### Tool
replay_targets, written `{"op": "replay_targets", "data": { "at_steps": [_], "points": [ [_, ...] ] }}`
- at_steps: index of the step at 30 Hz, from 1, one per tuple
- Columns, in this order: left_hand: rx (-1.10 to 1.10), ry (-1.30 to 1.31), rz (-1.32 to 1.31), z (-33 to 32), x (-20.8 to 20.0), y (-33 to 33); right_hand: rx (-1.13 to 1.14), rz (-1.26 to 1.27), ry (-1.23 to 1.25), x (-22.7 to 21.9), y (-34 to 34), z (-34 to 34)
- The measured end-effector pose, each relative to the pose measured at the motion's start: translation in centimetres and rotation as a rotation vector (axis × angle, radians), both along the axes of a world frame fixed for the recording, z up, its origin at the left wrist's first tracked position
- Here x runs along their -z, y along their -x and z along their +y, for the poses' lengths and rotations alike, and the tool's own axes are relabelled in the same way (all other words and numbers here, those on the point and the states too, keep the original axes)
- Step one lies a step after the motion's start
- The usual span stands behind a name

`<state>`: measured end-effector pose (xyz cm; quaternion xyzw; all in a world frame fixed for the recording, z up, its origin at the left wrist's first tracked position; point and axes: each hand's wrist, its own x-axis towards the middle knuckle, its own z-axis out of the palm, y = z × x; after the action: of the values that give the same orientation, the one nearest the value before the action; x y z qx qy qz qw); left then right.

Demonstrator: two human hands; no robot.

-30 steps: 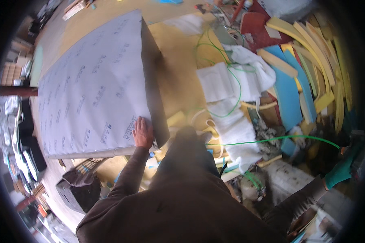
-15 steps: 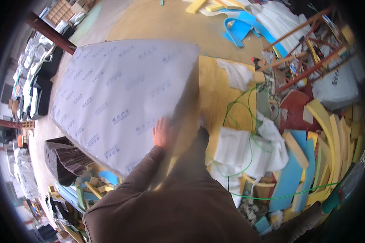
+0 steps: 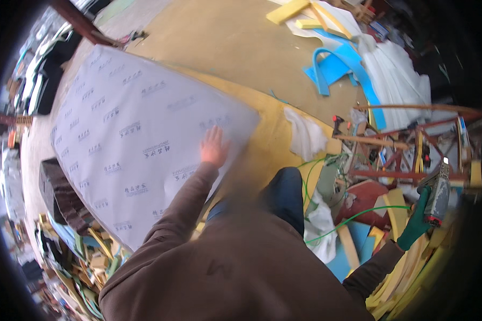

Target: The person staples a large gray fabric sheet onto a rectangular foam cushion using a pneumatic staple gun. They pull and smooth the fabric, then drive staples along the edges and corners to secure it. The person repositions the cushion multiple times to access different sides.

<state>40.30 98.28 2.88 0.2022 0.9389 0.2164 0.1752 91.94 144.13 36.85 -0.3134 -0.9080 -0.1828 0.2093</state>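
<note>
Head view: a large pale sheet (image 3: 128,144), white-grey and printed with a repeating dark mark, is being held down on a yellow foam slab (image 3: 284,120). The left hand (image 3: 214,147) is being pressed flat on the sheet, fingers spread and pointing away from the body, palm down; nothing is being gripped. The hand is being kept near the sheet's right-hand edge, close to its near right corner, so most of the sheet is lying to the left of and beyond the hand. The brown sleeve (image 3: 182,198) is being stretched across the sheet's lower right part.

The right hand (image 3: 415,227), in a green glove, is being held well apart from the sheet, out at the far right of the picture. It is being closed around the handle of a dark hand tool (image 3: 438,192); a green hose (image 3: 353,219) is being trailed from that side toward the body. How tightly the fingers are wrapped cannot be told through the glove.

A white cloth (image 3: 305,136) is lying on the foam slab, right of the sheet. Blue foam offcuts (image 3: 337,69) are lying farther off on the brown board floor (image 3: 225,43). A red metal frame (image 3: 407,144) is standing between the slab and the gloved hand.
</note>
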Motion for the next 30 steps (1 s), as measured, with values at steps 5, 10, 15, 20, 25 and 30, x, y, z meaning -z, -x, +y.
{"op": "replay_targets", "data": {
  "at_steps": [5,10,15,20,25,30],
  "points": [
    [-0.134,0.052,0.053,5.0,2.1,2.3,-0.108,0.370,0.675,3.1,16.9,13.8],
    [-0.372,0.139,0.096,11.4,2.5,5.9,-0.181,0.366,1.228,10.2,34.5,27.7],
    [-0.660,0.235,0.019,17.7,1.1,8.2,-0.165,0.017,1.238,13.8,51.3,38.6],
    [-0.708,0.373,0.035,19.2,2.1,8.6,-0.628,-0.381,0.412,13.0,70.3,43.6],
    [-0.639,0.202,-0.073,18.7,5.2,4.9,-0.991,-0.379,0.579,11.2,85.8,33.0],
    [-0.437,0.170,-0.161,19.2,3.7,-2.6,-1.205,-0.652,0.631,18.2,85.3,18.2]
  ]
}}
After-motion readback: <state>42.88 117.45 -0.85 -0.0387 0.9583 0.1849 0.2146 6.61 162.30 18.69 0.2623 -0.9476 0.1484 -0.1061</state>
